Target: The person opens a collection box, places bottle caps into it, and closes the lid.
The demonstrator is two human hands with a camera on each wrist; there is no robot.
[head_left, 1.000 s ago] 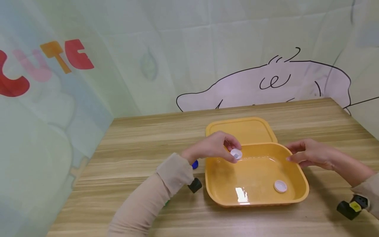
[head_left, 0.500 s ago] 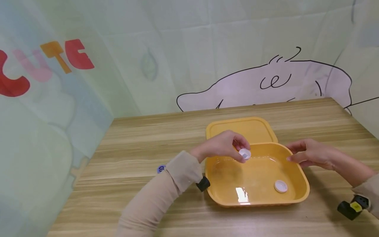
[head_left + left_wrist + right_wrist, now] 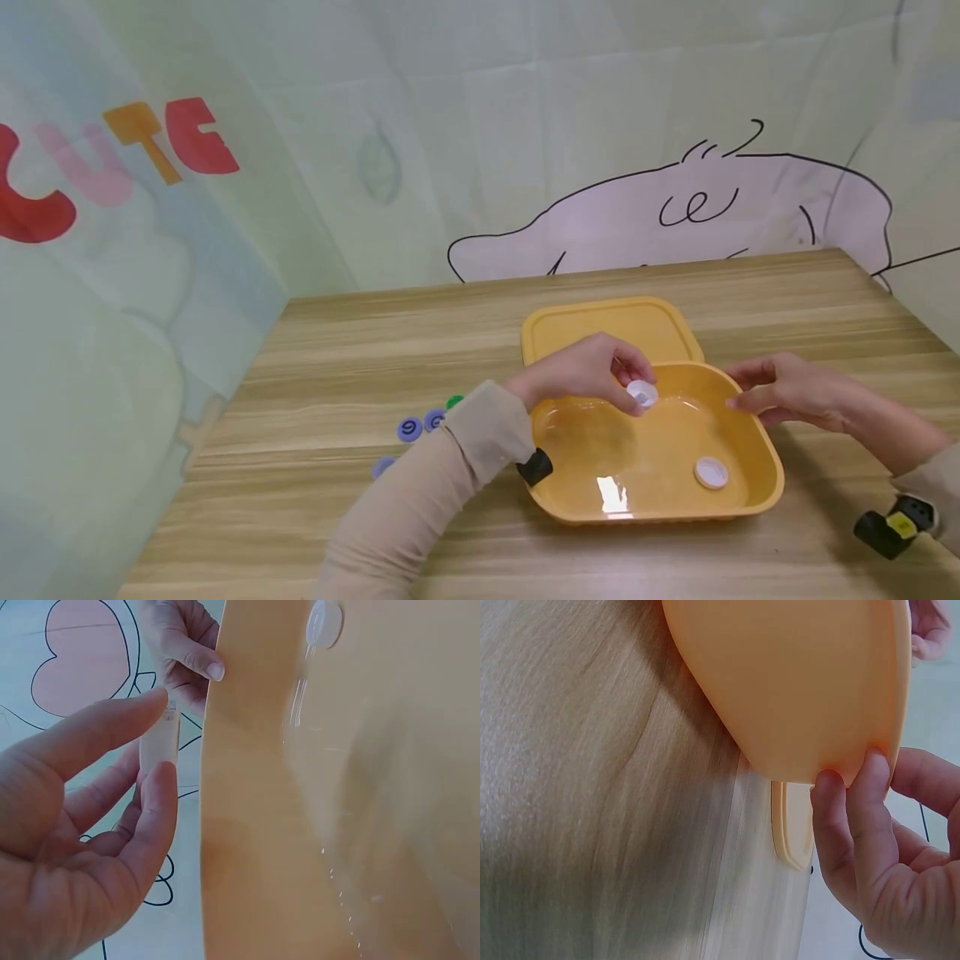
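My left hand (image 3: 592,371) pinches a small white bottle cap (image 3: 642,393) between thumb and fingertips, above the far side of a yellow plastic box (image 3: 637,512). In the left wrist view this cap (image 3: 159,741) is seen edge-on beside the box wall. A second white bottle cap (image 3: 711,472) lies inside the box, towards its near right corner. My right hand (image 3: 787,387) grips the box by its far right corner. Close up in the right wrist view, its fingertips (image 3: 830,787) press on the outer wall, with the thumb side at the rim.
A yellow lid (image 3: 607,317) lies flat behind the box, partly covered by it and the left hand. Left of the box are several blue discs (image 3: 409,429) and a green disc (image 3: 454,402), some partly behind the left sleeve (image 3: 442,475). A printed curtain backs the wooden table (image 3: 360,333).
My left hand has moved right with the bottle cap, further across the box. Its sleeve has uncovered more discs on the table. The right hand and the box have stayed in place.
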